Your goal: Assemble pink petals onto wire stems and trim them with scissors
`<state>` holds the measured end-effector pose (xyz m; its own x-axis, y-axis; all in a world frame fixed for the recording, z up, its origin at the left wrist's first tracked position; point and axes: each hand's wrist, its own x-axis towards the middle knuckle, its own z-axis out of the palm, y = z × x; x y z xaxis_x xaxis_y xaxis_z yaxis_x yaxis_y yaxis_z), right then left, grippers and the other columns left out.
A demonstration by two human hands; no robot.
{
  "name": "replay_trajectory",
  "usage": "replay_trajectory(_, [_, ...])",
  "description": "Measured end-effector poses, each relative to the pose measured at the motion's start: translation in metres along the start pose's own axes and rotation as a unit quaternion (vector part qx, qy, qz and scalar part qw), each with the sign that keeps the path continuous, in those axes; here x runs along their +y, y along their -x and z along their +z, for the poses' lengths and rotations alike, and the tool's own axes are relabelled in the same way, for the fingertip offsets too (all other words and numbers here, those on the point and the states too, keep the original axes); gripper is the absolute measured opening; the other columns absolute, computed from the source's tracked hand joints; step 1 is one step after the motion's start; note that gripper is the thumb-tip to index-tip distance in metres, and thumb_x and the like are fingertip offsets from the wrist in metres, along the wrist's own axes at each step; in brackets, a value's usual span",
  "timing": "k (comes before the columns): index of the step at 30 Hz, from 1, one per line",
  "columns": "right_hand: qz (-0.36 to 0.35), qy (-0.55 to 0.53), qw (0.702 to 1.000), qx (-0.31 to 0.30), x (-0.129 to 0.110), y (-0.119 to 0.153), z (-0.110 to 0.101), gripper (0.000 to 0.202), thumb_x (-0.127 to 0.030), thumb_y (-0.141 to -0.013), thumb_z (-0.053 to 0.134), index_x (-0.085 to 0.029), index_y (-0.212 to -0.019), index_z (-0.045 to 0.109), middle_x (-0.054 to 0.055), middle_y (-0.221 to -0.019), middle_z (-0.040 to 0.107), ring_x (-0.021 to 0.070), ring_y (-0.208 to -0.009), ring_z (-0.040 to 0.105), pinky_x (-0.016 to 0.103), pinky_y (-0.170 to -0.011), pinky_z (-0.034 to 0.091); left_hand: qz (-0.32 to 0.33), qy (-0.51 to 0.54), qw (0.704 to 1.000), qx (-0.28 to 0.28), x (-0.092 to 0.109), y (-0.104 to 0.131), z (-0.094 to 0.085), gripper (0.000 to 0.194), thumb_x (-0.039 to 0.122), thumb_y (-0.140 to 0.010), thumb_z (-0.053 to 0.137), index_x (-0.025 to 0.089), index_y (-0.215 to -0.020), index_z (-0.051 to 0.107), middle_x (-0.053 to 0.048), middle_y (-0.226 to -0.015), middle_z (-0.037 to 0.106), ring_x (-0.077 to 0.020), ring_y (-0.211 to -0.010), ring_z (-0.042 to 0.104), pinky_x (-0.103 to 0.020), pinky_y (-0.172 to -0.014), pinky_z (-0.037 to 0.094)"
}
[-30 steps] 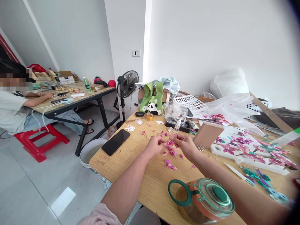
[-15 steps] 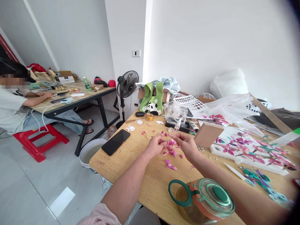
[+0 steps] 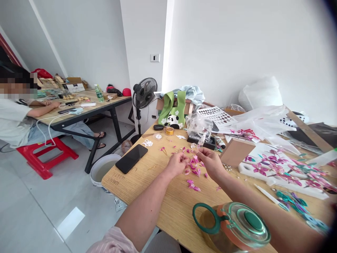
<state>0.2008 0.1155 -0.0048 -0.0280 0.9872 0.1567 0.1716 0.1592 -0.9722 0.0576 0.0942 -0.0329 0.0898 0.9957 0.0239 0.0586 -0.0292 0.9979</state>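
A wooden bench [image 3: 176, 211] spreads beneath the fingers. Nearer the wearer than them stands a lidded jar [image 3: 243, 226]; to their left lies a phone [image 3: 131, 159], both apparently kept clear for working room. The left hand [image 3: 177, 164] and right hand [image 3: 210, 161] pinch their fingertips together, likely for fine control; anything between is too small to tell. Pink petals [image 3: 195, 172] lie just beneath, seemingly for easy reach.
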Motion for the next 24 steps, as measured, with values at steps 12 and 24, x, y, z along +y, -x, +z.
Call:
replay_trajectory(12, [-0.034,-0.011,0.999,-0.022,-0.004,0.003,0.001,0.041,-0.057,-0.062,0.07,-0.02,-0.063,0.054,-0.003,-0.057,0.049,0.0121,-0.056,0.041,0.026,-0.054,0.032,-0.027,0.09,0.994,-0.048,0.005,0.004,0.004,0.025,0.026,-0.073,0.066,0.018,-0.065,0.044,0.01,-0.039,0.043,-0.0057,-0.03,0.037,-0.02,-0.037,0.032])
replay_trajectory(24, [-0.015,-0.064,0.998,0.016,0.004,-0.005,0.009,0.041,-0.055,-0.057,0.073,-0.021,-0.059,0.051,-0.003,-0.056,0.048,0.0115,-0.053,0.039,0.027,-0.054,0.032,-0.046,0.133,0.99,-0.032,0.001,0.004,0.005,0.023,0.024,-0.07,0.069,0.015,-0.063,0.049,0.007,-0.045,0.048,-0.0059,-0.034,0.042,-0.022,-0.042,0.04])
